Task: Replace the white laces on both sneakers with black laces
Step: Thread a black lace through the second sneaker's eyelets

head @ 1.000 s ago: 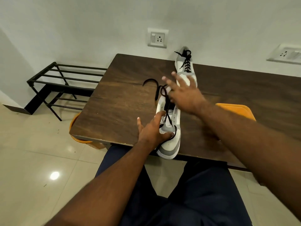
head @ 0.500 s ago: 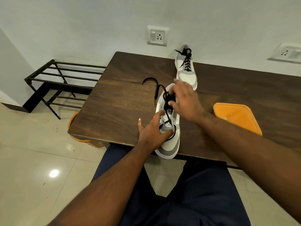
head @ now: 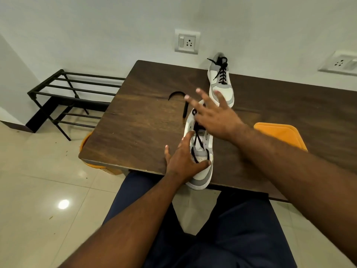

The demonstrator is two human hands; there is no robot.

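Covering the upper eyelets of the near sneaker [head: 201, 171], the right hand [head: 218, 120] hides whether it touches the black lace [head: 197, 139]; its fingers are spread wide. I see the left hand [head: 183, 161] gripping that sneaker's toe end at the worktop [head: 139, 122] edge. A loose lace end [head: 176, 93] curls left. The far sneaker [head: 221, 84], black-laced, lies by the wall. An orange bin [head: 280, 134] is partly hidden; its contents I cannot tell.

A home room: tiled floor [head: 38, 171], metal shoe rack [head: 71, 93], wall sockets [head: 187, 41], wooden table [head: 144, 113].
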